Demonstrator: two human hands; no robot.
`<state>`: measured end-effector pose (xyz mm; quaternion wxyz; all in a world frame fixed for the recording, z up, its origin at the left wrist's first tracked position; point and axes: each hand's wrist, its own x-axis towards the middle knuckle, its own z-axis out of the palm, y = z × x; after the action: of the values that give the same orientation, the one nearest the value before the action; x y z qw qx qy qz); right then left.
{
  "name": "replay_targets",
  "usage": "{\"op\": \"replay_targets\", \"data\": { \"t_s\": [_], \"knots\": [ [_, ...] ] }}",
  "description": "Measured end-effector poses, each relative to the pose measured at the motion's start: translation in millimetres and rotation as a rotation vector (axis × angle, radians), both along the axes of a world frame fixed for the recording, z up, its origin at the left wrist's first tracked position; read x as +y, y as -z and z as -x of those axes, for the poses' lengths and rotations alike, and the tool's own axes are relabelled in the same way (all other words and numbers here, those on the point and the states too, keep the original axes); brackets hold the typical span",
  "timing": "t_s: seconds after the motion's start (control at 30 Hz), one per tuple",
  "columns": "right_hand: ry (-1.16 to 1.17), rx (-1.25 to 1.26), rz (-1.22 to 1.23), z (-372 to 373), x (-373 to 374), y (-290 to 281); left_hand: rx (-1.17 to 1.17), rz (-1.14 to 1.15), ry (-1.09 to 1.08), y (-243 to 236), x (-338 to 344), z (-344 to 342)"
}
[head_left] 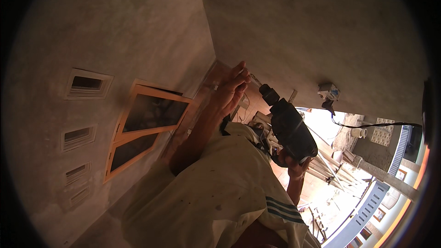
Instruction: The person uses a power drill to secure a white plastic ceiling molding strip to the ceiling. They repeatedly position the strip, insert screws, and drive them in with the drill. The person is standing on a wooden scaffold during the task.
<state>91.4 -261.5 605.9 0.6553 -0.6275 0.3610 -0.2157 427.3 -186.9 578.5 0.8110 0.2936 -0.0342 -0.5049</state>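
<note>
My right hand (pixel 294 163) is wrapped round the grip of a dark power drill (pixel 294 128), right of my body. The drill tilts up and to the left, its chuck (pixel 268 94) toward my left hand. A thin drill bit (pixel 255 79) reaches from the chuck to the fingers of my left hand (pixel 233 88). Those fingers are bent together round the bit's tip, which they hide. Both hands are close to a plain plastered wall (pixel 298 32); whether the bit touches it cannot be seen.
A white box (pixel 329 92) with a dark cable (pixel 376 124) is fixed to the wall at right. On the left wall are a wood-framed window (pixel 151 115) and several small vents (pixel 87 84). Pipes or poles (pixel 324 167) lie beyond the drill, near a bright opening.
</note>
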Motion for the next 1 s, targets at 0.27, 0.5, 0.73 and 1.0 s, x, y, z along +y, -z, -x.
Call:
{"op": "replay_targets", "data": {
  "t_s": [0.27,0.5,0.73,1.0],
  "knots": [
    [0.030,-0.047,-0.077,14,-12,4,-0.014,0.019,0.016,-10,1,10],
    [-0.035,-0.091,0.070,19,-21,11,-0.167,-0.014,0.102,-14,6,7],
    [0.037,-0.074,0.081,32,-23,10,-0.134,0.047,0.107,-7,5,17],
    [0.026,-0.112,-0.094,51,-34,9,-0.219,-0.058,0.186,-3,7,23]
  ]
}}
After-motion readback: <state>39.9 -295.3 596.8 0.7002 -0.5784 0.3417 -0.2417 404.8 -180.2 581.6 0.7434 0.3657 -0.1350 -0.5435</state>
